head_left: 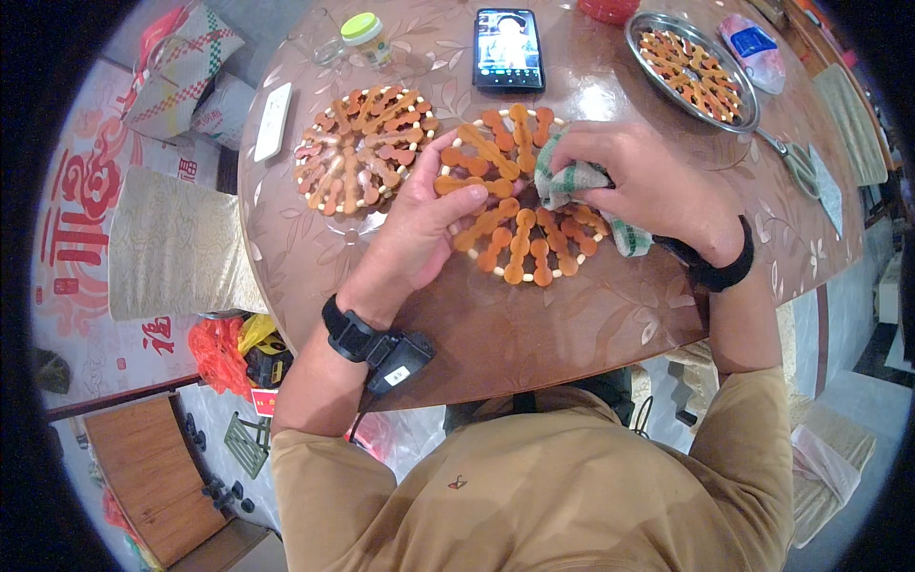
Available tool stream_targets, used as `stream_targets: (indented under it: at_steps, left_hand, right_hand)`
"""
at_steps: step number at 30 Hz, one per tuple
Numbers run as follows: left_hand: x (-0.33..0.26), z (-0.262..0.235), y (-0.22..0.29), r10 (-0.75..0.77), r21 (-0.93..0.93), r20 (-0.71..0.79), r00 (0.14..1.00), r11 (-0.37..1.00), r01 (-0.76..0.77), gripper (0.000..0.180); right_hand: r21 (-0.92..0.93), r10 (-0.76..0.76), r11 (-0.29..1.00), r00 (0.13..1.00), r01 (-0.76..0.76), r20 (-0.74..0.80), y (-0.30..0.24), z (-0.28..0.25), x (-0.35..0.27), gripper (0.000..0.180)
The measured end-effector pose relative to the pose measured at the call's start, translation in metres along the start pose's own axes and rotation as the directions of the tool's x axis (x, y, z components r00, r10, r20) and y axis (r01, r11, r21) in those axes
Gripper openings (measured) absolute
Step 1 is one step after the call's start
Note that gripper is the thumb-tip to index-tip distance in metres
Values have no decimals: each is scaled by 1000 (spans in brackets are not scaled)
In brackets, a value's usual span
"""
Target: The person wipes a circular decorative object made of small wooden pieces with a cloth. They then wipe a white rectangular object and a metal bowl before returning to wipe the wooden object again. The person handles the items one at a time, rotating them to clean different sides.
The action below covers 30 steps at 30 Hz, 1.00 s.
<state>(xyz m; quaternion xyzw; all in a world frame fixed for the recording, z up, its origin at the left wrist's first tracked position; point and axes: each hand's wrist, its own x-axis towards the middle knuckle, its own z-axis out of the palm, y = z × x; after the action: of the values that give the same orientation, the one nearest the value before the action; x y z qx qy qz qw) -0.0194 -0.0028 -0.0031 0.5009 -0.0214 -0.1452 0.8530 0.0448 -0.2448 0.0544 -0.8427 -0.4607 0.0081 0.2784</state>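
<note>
Under the right hand (648,181), closed on a green cloth (572,181), part of the wooden trivet (519,205) hides; left hand (429,224) pinches its edge, second trivet (362,148) and phone (508,50) nearby.

A round brown table (534,334) with a leaf pattern fills the middle. A second wooden mat (360,148) lies flat on its left part. Behind it stands a small jar (365,36) with a green lid. A phone (508,50) lies near the far edge, its screen lit. A white remote (273,121) lies by the left rim. To the right sits a metal plate (729,107) with a third mat (691,71) in it. A pink and blue packet (753,50) lies just beside the plate. Scissors (796,162) lie near it. A checked bag (181,71) sits on the floor to the left.
</note>
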Motion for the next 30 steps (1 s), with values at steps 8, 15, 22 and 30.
stream_targets:
  at_steps: [8, 15, 22, 30]
  left_hand:
    - [-1, 4, 3, -14, 33, -12, 1000, 999, 14, 64]
    - [-1, 6, 1, 31, 1, -1, 1000, 1000, -31, 72]
    - [-2, 6, 3, 9, 77, 10, 1000, 997, -9, 73]
    - [-1, 2, -2, 31, 30, -19, 999, 999, -30, 73]
  right_hand:
    - [-172, 50, 982, 983, -81, -179, 23, -1, -3, 22]
    - [-66, -18, 998, 985, 7, -170, 11, 1, 1, 24]
    - [-102, 45, 993, 987, -61, -152, 21, 8, -1, 27]
    - [-27, 59, 998, 989, -63, -134, 6, -5, -1, 27]
